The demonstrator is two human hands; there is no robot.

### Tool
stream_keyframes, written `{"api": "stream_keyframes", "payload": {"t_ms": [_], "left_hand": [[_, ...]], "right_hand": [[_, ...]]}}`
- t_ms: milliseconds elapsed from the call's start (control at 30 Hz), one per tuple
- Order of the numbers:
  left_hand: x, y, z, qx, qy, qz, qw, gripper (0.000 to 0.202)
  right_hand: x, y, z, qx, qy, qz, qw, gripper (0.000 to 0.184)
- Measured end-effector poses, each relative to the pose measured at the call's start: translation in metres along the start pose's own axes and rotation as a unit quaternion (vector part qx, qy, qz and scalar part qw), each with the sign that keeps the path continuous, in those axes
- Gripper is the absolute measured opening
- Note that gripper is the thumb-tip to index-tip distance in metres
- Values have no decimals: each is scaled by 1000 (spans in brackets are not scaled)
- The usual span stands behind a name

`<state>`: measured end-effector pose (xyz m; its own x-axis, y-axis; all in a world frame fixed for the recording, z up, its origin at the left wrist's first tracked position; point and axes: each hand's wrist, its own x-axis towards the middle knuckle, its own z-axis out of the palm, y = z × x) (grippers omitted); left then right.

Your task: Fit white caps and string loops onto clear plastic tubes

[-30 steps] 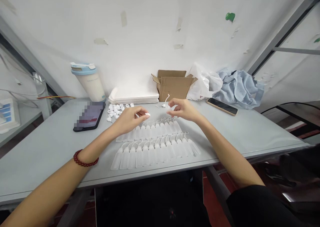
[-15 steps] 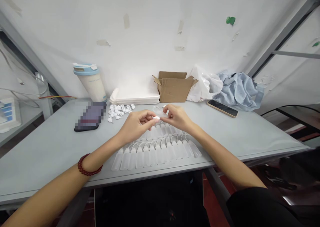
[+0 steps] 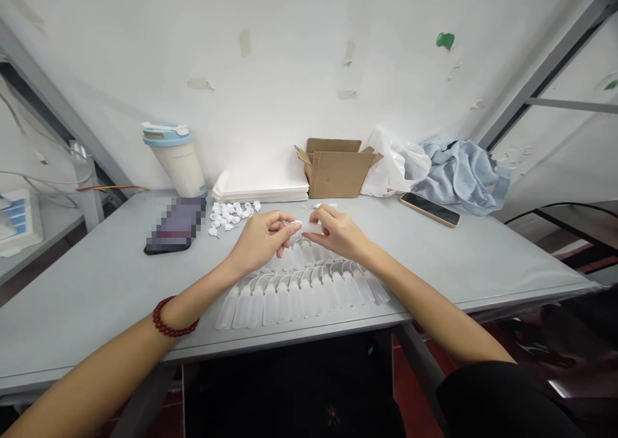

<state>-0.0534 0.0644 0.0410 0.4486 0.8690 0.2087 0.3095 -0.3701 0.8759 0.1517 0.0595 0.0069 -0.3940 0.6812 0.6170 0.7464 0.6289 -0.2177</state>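
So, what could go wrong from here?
The small white piece pinched in the left hand could slip and get lost among the bottles below. The front row also lies near the front edge of the table, so a bump might push some off.

A white wall [image 3: 284,71] is rising behind the grey table [image 3: 492,257]; bits of tape [image 3: 245,42] and a green scrap [image 3: 445,40] are clinging to it; grey posts [image 3: 541,69] are slanting on both sides; red floor [image 3: 404,386] is showing below.
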Motion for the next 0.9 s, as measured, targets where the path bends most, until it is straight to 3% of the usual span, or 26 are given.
{"api": "stream_keyframes", "payload": {"t_ms": [300, 500, 600, 733, 900], "left_hand": [[5, -4, -1, -41, -18, -53, 998, 25], [5, -3, -3, -45, -46, -27, 998, 23], [4, -2, -5, -48, -60, -17, 997, 23], [4, 0, -7, -48, -79, -3, 996, 26], [3, 0, -8, -35, -93, 32, 995, 27]], "right_hand": [[-1, -3, 0, 32, -1, -9, 999, 21], [4, -14, -11, 151, -31, 78, 985, 30], [6, -22, -19, 239, -58, 146, 958, 34], [8, -26, -27, 372, -112, 234, 891, 36], [9, -19, -26, 469, -143, 247, 836, 33]]}}
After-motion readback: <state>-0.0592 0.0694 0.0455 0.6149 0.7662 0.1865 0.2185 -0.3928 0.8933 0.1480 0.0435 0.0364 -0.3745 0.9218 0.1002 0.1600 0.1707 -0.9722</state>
